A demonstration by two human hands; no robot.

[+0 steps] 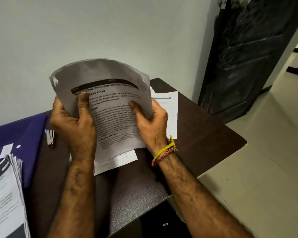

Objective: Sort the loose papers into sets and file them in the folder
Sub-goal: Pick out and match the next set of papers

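I hold a set of printed sheets (110, 93) upright above the dark table (205, 138); its top curls back. My left hand (74, 121) grips the left edge with the thumb on the front page. My right hand (150, 124) grips the right edge, thumb on the text. More loose papers (168, 107) lie flat on the table behind and under the held set, one corner showing near my wrists. A purple folder (21, 134) lies open at the left, with a thick stack of papers (5, 194) on it.
A metal binder clip (50, 139) lies at the folder's edge. A pale wall stands behind the table. A dark door (248, 57) stands open at the right, with tiled floor (256, 169) beside the table's right edge.
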